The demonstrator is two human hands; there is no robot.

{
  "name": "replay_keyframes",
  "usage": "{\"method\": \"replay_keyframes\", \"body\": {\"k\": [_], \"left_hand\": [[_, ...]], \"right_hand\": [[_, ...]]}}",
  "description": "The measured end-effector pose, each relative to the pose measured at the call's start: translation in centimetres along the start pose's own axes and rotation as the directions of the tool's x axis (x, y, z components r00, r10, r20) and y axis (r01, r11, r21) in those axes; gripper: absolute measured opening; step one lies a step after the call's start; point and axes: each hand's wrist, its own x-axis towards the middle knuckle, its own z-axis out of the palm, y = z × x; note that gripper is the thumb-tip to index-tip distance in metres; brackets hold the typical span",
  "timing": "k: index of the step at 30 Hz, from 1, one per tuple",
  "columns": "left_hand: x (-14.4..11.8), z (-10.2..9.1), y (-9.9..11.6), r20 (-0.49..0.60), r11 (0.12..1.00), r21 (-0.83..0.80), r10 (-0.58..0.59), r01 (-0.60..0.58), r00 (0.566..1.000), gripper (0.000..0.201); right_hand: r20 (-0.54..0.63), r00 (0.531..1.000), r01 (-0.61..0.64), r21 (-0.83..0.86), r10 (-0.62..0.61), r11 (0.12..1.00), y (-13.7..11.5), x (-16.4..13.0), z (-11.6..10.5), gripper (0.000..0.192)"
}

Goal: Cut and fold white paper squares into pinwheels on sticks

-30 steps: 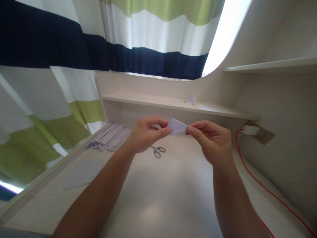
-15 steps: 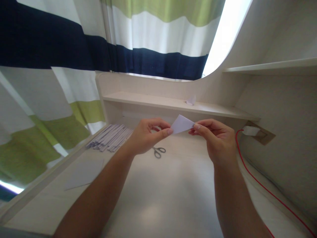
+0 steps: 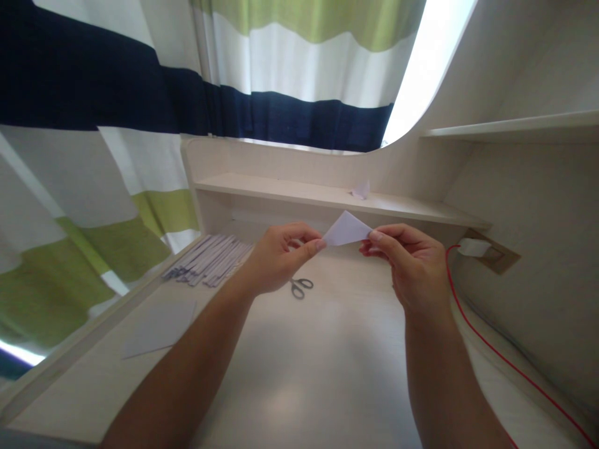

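A small piece of folded white paper (image 3: 347,229), roughly triangular with its peak upward, is held in the air above the desk. My left hand (image 3: 286,255) pinches its left corner between thumb and fingers. At the opposite corner, my right hand (image 3: 409,262) grips it with thumb and forefinger, the other fingers curled behind. Below and beside my left hand lie scissors (image 3: 299,288); their handles show while the blades are hidden by the hand.
Many thin strips (image 3: 210,259) lie in a row at the back left of the desk. White paper sheets (image 3: 156,327) rest nearer, partly behind my left forearm. A folded paper piece (image 3: 360,189) stands on the shelf (image 3: 281,188). A red cable (image 3: 496,351) runs from a white plug (image 3: 474,247) along the right.
The folded paper has tilted, its peak shifting a little up and right and its lower edge becoming flatter. My right hand has moved slightly right; both hands keep their hold.
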Motion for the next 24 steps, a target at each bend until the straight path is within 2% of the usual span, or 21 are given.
{"method": "replay_keyframes", "body": {"k": [11, 19, 24], "left_hand": [[-0.06, 0.02, 0.14, -0.015, 1.0, -0.013, -0.023, 0.023, 1.0, 0.025], [-0.13, -0.21, 0.17, 0.122, 0.993, -0.087, -0.072, 0.083, 0.99, 0.027], [-0.05, 0.01, 0.46, 0.092, 0.997, -0.077, -0.007, 0.014, 0.996, 0.03]], "right_hand": [[0.012, 0.999, -0.031, -0.016, 0.031, 0.999, 0.3, 0.07, -0.19, 0.009], [0.077, 0.997, -0.032, -0.01, 0.032, 0.999, 0.21, 0.07, -0.15, 0.008], [0.105, 0.994, -0.034, -0.019, 0.036, 0.999, 0.21, 0.01, -0.2, 0.009]]}}
